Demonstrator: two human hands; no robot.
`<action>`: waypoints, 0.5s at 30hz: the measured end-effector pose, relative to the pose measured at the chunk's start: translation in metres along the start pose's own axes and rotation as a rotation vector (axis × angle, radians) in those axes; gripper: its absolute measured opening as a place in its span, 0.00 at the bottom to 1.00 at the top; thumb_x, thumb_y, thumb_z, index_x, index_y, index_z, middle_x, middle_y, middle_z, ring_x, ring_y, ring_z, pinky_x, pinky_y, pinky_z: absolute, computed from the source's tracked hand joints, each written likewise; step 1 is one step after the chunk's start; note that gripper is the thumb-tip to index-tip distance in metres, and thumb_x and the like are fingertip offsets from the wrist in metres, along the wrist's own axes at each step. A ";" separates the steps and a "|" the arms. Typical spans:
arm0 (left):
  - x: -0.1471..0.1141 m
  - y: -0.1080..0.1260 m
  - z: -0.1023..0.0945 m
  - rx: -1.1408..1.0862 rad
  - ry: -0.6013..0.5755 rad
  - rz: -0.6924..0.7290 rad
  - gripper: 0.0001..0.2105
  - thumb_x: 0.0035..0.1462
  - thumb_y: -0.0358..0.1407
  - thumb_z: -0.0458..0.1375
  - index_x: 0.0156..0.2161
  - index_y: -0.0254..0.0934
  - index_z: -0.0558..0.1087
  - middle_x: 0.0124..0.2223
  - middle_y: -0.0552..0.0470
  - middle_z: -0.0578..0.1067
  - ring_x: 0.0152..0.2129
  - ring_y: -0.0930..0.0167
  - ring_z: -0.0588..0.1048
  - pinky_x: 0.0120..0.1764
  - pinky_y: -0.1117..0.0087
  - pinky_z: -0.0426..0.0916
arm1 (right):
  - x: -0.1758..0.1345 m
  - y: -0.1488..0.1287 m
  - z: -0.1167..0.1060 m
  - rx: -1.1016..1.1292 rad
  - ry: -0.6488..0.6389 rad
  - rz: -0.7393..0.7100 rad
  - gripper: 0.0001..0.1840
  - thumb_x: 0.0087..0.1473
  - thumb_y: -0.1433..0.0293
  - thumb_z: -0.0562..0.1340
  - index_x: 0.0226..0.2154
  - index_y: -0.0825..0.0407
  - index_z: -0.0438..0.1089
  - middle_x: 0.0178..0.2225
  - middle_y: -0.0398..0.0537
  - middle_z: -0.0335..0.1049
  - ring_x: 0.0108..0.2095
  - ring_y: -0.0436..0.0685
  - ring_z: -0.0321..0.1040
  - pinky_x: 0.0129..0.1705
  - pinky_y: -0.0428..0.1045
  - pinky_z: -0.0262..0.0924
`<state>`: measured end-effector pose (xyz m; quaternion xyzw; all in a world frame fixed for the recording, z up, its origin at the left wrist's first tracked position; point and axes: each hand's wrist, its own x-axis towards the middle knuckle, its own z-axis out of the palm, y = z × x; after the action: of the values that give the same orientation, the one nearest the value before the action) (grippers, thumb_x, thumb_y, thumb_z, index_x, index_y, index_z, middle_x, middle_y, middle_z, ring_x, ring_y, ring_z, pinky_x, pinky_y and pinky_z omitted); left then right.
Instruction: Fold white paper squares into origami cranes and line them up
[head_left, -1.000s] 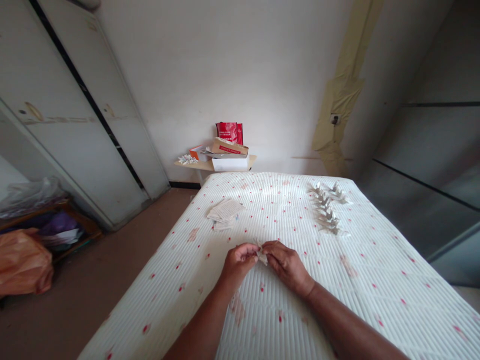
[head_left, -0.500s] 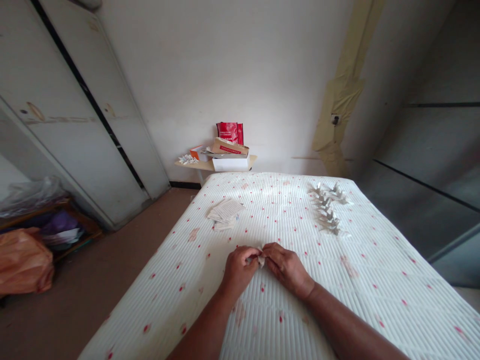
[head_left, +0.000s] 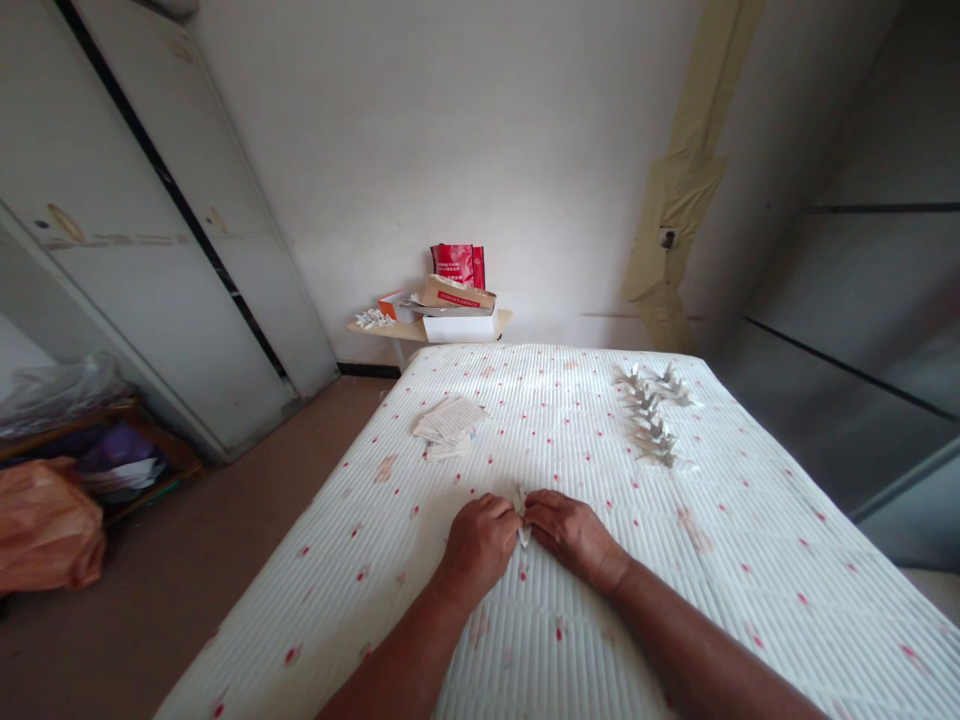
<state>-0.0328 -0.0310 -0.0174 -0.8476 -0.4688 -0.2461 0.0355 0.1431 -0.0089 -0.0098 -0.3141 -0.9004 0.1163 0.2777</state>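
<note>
Between my hands, low over the mattress (head_left: 570, 610), is a small folded piece of paper (head_left: 524, 535); its narrow tips show above and below my fingers. My left hand (head_left: 482, 540) has its fingers curled and closed on the paper's left side. From the right, my right hand (head_left: 574, 532) pinches the same piece, its fingertips almost meeting the left ones. Much of the paper is hidden by the fingers. Farther off to the left lies a loose stack of printed paper sheets (head_left: 450, 425). At the far right several folded paper cranes (head_left: 651, 425) stand in a cluster.
Behind the mattress a small table (head_left: 367, 328) holds a white box (head_left: 461, 328), a cardboard piece (head_left: 457, 295), a red bag (head_left: 457, 262) and a heap of small white pieces (head_left: 375, 318). An orange bag (head_left: 49, 525) sits on the floor at left, near the cabinet (head_left: 210, 220).
My left fingers have curled in more tightly and the left hand has turned over the paper. The folded paper now appears narrower and more upright between my hands.
</note>
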 end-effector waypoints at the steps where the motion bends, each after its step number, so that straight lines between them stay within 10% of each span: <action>1: 0.000 -0.001 0.000 -0.016 -0.001 -0.007 0.08 0.52 0.26 0.53 0.25 0.36 0.69 0.27 0.53 0.70 0.29 0.72 0.67 0.33 0.71 0.61 | 0.001 0.001 0.000 0.023 -0.003 0.015 0.08 0.54 0.77 0.55 0.29 0.53 0.69 0.36 0.49 0.69 0.36 0.51 0.67 0.39 0.44 0.62; 15: 0.003 -0.003 -0.001 -0.212 -0.025 -0.138 0.07 0.52 0.25 0.52 0.28 0.37 0.70 0.30 0.53 0.72 0.32 0.71 0.68 0.37 0.71 0.62 | 0.001 0.003 -0.001 0.153 -0.003 0.120 0.11 0.50 0.78 0.58 0.35 0.50 0.70 0.42 0.48 0.66 0.38 0.50 0.67 0.40 0.44 0.61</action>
<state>-0.0344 -0.0272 -0.0155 -0.8154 -0.4975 -0.2857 -0.0770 0.1448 -0.0058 -0.0105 -0.3451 -0.8689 0.2016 0.2921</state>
